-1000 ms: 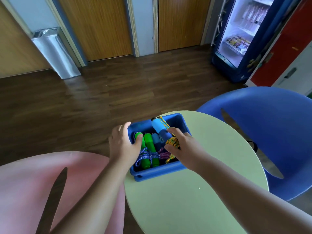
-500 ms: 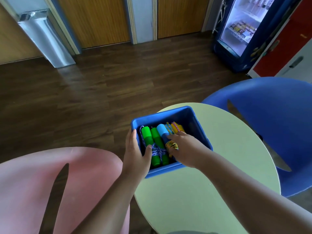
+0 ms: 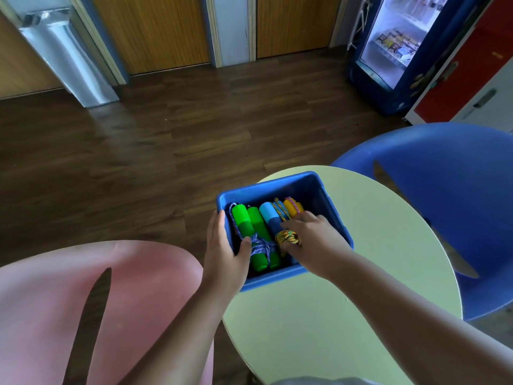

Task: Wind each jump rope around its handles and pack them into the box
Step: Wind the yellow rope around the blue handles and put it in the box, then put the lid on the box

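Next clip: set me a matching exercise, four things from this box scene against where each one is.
Things:
1 green handles
2 light blue handles
3 orange handles
4 left hand

Places:
a right side inside the blue box
b gripping the box's left wall
c left side inside the box
d middle of the box

Pairs: 1-c, 2-d, 3-a, 4-b
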Demonstrator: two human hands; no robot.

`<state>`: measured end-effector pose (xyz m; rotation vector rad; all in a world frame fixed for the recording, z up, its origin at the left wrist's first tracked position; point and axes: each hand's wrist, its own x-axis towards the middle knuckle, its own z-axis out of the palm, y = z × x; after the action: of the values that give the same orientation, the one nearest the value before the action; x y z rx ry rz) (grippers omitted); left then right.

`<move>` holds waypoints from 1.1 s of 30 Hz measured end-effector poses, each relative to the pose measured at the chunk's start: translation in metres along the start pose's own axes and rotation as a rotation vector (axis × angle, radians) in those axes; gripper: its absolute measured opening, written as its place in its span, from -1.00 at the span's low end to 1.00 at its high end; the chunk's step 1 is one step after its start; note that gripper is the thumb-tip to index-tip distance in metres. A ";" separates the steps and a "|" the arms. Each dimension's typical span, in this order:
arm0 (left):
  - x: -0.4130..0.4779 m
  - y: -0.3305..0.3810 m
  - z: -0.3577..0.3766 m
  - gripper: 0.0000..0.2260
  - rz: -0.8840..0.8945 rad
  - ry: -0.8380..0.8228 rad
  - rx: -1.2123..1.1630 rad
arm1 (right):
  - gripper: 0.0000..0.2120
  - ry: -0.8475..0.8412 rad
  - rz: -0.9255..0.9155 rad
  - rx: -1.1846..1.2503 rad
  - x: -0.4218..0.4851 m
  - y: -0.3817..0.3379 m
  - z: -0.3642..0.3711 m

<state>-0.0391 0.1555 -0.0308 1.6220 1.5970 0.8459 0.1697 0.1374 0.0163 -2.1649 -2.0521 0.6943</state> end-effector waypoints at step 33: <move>-0.064 0.044 0.006 -0.43 -0.161 0.089 -0.094 | -0.52 0.252 0.006 0.512 -0.029 0.134 -0.013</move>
<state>-0.0121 0.0913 0.0040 1.3875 1.6973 0.9047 0.2987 0.0996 -0.0127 -1.8536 -1.5357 0.7935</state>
